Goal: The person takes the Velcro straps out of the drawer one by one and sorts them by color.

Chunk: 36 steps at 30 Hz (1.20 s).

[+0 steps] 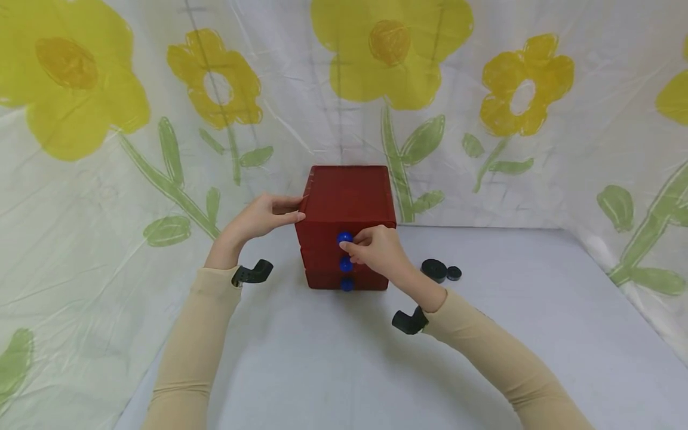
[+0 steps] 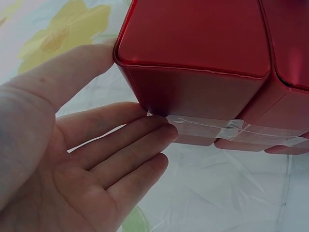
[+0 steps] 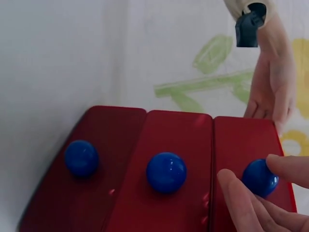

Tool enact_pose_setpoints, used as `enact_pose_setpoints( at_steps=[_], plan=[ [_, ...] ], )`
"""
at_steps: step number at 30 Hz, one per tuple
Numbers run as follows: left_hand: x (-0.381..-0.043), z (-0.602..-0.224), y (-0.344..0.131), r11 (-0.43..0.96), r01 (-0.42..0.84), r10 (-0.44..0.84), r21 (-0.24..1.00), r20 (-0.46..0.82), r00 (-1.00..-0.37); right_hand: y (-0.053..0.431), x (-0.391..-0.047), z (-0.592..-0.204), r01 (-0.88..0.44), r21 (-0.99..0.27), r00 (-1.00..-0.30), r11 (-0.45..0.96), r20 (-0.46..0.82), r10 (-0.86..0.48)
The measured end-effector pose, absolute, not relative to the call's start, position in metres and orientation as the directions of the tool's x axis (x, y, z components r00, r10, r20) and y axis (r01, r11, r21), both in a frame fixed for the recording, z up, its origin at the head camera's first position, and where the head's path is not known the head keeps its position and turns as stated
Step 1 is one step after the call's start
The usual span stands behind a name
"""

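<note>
A red box of three stacked drawers (image 1: 346, 194) stands on the table, a round blue knob on the front of each. Thumb and fingers of my right hand (image 1: 378, 248) pinch the top knob (image 3: 260, 178) from either side. Below it, the middle knob (image 3: 166, 172) and the bottom knob (image 3: 81, 158) are untouched. My left hand (image 1: 258, 216) steadies the box at its upper left edge, fingers nearly straight. In the left wrist view its thumb rests at the front corner and its fingertips lie along the side. All the drawers look pushed in.
Two black discs, one larger (image 1: 433, 270) and one smaller (image 1: 454, 273), lie on the table right of the box. Clear tape (image 2: 193, 126) runs along the box's side. Behind it hangs a white sheet (image 1: 301, 71) with painted yellow flowers.
</note>
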<state>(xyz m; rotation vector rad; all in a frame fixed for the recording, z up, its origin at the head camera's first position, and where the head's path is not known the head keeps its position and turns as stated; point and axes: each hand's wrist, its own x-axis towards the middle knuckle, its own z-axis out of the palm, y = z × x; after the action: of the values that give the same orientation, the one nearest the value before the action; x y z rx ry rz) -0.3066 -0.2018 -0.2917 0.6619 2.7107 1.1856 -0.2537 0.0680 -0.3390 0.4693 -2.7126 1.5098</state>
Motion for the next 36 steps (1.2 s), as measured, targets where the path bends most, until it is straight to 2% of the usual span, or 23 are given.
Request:
enact_pose_setpoints(
  at_steps=[7, 14, 24, 36],
  plan=[
    [-0.302, -0.288, -0.199, 0.599, 0.326, 0.421, 0.731, 0.059, -0.905, 0.068, -0.256, -0.343, -0.236, -0.837, -0.965, 0.493, 0.14, -0.224],
    [-0.281, -0.268, -0.188, 0.603, 0.328, 0.424, 0.727, 0.056, -0.904, 0.069, -0.25, -0.355, -0.366, -0.757, -0.931, 0.541, 0.308, -0.198],
    [-0.277, -0.266, -0.189, 0.586, 0.32, 0.421, 0.745, 0.058, -0.905, 0.069, -0.241, -0.382, -0.476, -0.655, -0.854, 0.587, 0.503, -0.132],
    [-0.279, -0.267, -0.189, 0.594, 0.29, 0.396, 0.751, 0.041, -0.917, 0.063, -0.239, -0.416, -0.452, -0.618, -0.859, 0.644, 0.495, -0.127]
  ],
)
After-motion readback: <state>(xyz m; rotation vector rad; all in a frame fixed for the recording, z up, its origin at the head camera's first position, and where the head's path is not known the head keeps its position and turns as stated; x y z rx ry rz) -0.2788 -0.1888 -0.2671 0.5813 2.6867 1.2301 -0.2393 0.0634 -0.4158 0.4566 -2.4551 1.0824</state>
